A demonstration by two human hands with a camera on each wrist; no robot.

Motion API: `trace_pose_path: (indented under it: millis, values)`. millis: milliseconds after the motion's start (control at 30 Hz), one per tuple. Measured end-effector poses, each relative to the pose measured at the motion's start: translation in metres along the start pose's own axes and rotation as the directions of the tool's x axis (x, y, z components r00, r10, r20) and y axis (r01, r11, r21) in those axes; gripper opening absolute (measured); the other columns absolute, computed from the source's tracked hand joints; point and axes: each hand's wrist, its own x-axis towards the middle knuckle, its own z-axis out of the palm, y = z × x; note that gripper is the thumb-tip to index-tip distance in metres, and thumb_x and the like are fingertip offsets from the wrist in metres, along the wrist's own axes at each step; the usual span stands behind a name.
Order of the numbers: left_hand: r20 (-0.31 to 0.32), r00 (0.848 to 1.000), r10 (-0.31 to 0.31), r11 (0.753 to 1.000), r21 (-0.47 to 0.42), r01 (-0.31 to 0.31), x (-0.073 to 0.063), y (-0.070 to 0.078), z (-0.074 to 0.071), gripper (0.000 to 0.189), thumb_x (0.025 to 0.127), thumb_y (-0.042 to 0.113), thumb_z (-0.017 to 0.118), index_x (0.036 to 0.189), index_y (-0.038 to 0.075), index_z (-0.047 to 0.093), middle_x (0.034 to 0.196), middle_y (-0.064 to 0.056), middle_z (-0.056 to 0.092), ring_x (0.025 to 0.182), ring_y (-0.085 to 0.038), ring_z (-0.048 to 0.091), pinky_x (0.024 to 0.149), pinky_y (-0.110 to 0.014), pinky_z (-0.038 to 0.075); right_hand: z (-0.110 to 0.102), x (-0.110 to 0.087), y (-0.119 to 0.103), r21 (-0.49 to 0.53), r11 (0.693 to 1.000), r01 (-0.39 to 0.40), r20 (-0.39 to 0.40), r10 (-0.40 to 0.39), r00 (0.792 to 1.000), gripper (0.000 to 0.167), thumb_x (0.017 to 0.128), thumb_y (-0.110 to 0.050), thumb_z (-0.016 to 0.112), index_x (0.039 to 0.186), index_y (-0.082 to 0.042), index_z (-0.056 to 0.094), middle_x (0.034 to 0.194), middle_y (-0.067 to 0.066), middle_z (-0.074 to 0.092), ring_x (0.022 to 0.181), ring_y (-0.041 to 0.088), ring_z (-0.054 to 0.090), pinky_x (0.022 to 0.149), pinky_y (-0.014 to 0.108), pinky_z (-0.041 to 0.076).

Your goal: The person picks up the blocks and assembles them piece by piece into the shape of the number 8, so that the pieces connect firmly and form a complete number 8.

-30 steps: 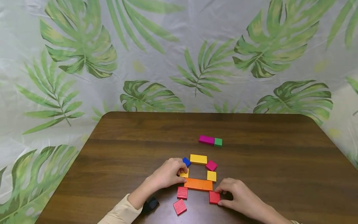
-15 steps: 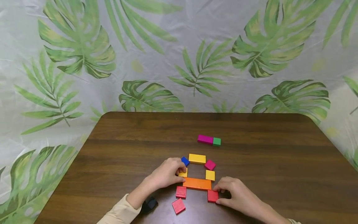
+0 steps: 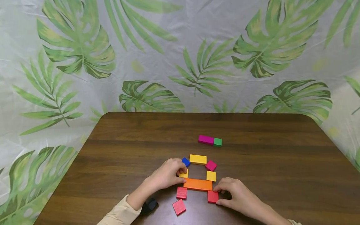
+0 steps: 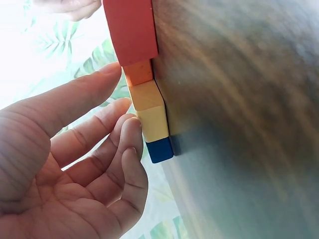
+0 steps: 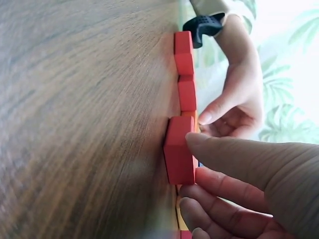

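My right hand (image 3: 236, 194) pinches a red square block (image 3: 212, 197) between thumb and fingers, at the lower right corner of the orange bar (image 3: 197, 184). In the right wrist view the thumb lies on top of that red block (image 5: 179, 149). The left hand (image 3: 168, 173) has its thumb tip at the orange bar's left end and its fingertips on a small yellow block (image 3: 183, 175), partly covering it. A blue block (image 3: 185, 162) touches the picture of flat blocks just beyond those fingers. Another red block (image 3: 181, 193) lies below the bar's left end.
A tilted red block (image 3: 179, 207) lies nearest the person. Beyond the bar are a yellow square (image 3: 211, 176), a magenta block (image 3: 211, 166) and a long yellow block (image 3: 198, 159). Farther back, a purple bar (image 3: 206, 140) meets a green block (image 3: 217, 142). The wooden table (image 3: 126, 140) carries everything.
The right hand has shifted the red block slightly left under the bar's right end. The left hand stays in place on the blocks, and the whole view drifts slightly.
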Motion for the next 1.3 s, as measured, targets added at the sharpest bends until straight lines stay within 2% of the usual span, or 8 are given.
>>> trace_pose_path:
  millis: [200, 367, 600, 733, 1033, 1200, 1300]
  values:
    - [-0.001, 1.0, 0.008, 1.0, 0.003, -0.008, 0.0, 0.0, 0.0, 0.022, 0.072, 0.016, 0.08, 0.084, 0.005, 0.066, 0.076, -0.002, 0.058, 0.066, -0.007, 0.049, 0.062, -0.012, 0.042, -0.008, 0.002, -0.001, 0.009, 1.0, -0.028, -0.01, 0.028, 1.0, 0.021, 0.076, -0.026, 0.077, 0.091, -0.016, 0.069, 0.087, -0.01, 0.065, 0.076, -0.001, 0.052, 0.067, 0.018, 0.05]
    - [-0.002, 1.0, 0.005, 1.0, 0.01, -0.005, 0.0, 0.0, 0.0, 0.022, 0.072, 0.017, 0.08, 0.083, 0.005, 0.065, 0.075, -0.002, 0.057, 0.066, -0.004, 0.047, 0.062, -0.012, 0.041, -0.022, 0.011, 0.006, -0.022, 0.998, -0.059, -0.076, 0.057, 0.995, 0.02, 0.075, -0.02, 0.077, 0.092, -0.013, 0.07, 0.086, -0.008, 0.066, 0.074, 0.001, 0.054, 0.066, 0.02, 0.05]
    - [0.005, 1.0, -0.002, 1.0, 0.013, 0.002, 0.0, 0.0, 0.0, 0.021, 0.073, 0.017, 0.08, 0.083, 0.006, 0.066, 0.074, 0.0, 0.055, 0.066, -0.003, 0.044, 0.062, -0.012, 0.04, -0.038, 0.035, 0.037, -0.095, 0.982, -0.164, -0.103, 0.154, 0.983, 0.015, 0.076, -0.013, 0.075, 0.09, -0.01, 0.071, 0.083, -0.004, 0.067, 0.071, 0.005, 0.055, 0.064, 0.022, 0.05]
    - [0.001, 1.0, 0.001, 1.0, 0.013, -0.001, 0.0, -0.001, 0.001, 0.021, 0.072, 0.017, 0.08, 0.083, 0.005, 0.066, 0.074, 0.0, 0.055, 0.066, -0.003, 0.045, 0.062, -0.012, 0.041, -0.045, 0.051, 0.058, -0.14, 0.969, -0.203, -0.149, 0.183, 0.972, 0.014, 0.077, -0.01, 0.074, 0.091, -0.007, 0.071, 0.083, 0.0, 0.067, 0.072, 0.01, 0.057, 0.065, 0.027, 0.051]
    - [-0.001, 1.0, 0.007, 1.0, 0.011, -0.007, 0.001, -0.002, 0.003, 0.021, 0.072, 0.017, 0.08, 0.082, 0.006, 0.066, 0.074, 0.0, 0.056, 0.065, -0.002, 0.046, 0.062, -0.012, 0.041, -0.05, 0.085, 0.093, -0.118, 0.953, -0.279, -0.227, 0.247, 0.942, 0.021, 0.077, -0.006, 0.073, 0.097, -0.001, 0.07, 0.088, 0.01, 0.067, 0.075, 0.019, 0.059, 0.067, 0.028, 0.049]
    - [0.002, 1.0, 0.004, 1.0, 0.006, -0.004, 0.001, -0.001, 0.001, 0.021, 0.073, 0.018, 0.08, 0.082, 0.006, 0.065, 0.074, 0.0, 0.056, 0.065, -0.002, 0.046, 0.062, -0.011, 0.041, -0.048, 0.096, 0.101, -0.12, 0.947, -0.298, -0.211, 0.269, 0.94, 0.025, 0.077, -0.01, 0.074, 0.1, -0.002, 0.071, 0.094, 0.011, 0.067, 0.08, 0.021, 0.058, 0.071, 0.032, 0.048]
    - [0.004, 1.0, 0.005, 1.0, 0.003, -0.005, 0.0, -0.001, 0.0, 0.021, 0.072, 0.017, 0.08, 0.082, 0.006, 0.065, 0.074, 0.0, 0.056, 0.065, -0.002, 0.046, 0.062, -0.011, 0.041, -0.047, 0.099, 0.104, -0.122, 0.941, -0.316, -0.188, 0.291, 0.938, 0.026, 0.077, -0.012, 0.074, 0.102, -0.002, 0.071, 0.094, 0.011, 0.068, 0.079, 0.019, 0.057, 0.07, 0.031, 0.047]
